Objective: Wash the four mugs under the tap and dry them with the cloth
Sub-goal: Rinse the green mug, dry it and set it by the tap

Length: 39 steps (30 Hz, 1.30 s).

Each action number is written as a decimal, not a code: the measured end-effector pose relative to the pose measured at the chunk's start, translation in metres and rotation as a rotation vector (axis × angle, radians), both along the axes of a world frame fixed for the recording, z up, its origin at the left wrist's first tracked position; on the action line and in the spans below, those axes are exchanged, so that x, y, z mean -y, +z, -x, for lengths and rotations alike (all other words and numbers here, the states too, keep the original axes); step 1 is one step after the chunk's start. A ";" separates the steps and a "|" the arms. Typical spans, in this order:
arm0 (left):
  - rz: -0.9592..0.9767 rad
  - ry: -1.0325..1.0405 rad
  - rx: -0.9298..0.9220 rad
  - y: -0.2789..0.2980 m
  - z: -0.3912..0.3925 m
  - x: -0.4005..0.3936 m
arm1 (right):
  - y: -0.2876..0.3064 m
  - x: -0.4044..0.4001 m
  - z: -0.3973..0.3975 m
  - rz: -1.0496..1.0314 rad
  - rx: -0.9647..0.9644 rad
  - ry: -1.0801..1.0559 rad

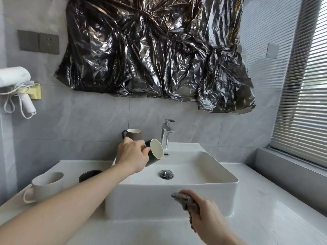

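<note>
My left hand (133, 155) grips a dark green mug (154, 153) with a cream inside, tilted on its side over the back left of the white sink (177, 195), its mouth facing me. The chrome tap (166, 133) stands just right of it; no water is seen running. My right hand (207, 212) holds a crumpled grey-brown cloth (187, 203) in front of the sink's front wall. A brown mug (134, 134) stands behind my left hand. A white mug (46, 185) and a black mug (89, 175) stand on the counter to the left.
The sink's drain (166, 174) is at the basin's middle. White counter (265, 209) stretches to the right, up to a window sill with blinds (304, 85). Black plastic sheeting (155, 50) covers the wall above. A white hair dryer (16, 85) hangs at the left.
</note>
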<state>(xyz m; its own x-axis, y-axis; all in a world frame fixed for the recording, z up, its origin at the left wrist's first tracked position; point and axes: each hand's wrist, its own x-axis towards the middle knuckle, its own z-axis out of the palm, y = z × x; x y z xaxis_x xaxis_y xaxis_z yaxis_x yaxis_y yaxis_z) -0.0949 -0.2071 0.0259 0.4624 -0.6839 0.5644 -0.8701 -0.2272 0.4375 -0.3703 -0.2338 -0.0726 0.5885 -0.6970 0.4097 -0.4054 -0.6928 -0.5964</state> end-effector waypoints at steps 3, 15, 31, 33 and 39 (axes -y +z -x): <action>0.060 -0.026 -0.008 -0.004 -0.006 0.008 | 0.028 0.015 -0.017 -0.032 0.170 -0.063; 0.174 -0.051 -0.817 -0.023 -0.001 0.066 | 0.075 0.085 -0.103 -0.274 0.486 -0.170; 0.200 -0.187 -0.959 -0.062 -0.006 0.107 | 0.053 0.120 -0.144 0.116 0.218 -0.141; 0.200 -0.185 -0.945 -0.064 -0.008 0.109 | 0.049 0.111 -0.145 0.201 0.149 -0.080; 0.214 -0.254 -0.953 -0.065 -0.005 0.108 | 0.059 0.128 -0.140 0.143 0.186 -0.205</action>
<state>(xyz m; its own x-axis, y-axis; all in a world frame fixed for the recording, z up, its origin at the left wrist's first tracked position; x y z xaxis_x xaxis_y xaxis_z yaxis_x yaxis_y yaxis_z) -0.0903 -0.3148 -0.0394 0.6398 -0.7522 0.1579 -0.1478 0.0812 0.9857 -0.2304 -0.3615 -0.0135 0.3474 -0.7209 0.5997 -0.4384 -0.6902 -0.5757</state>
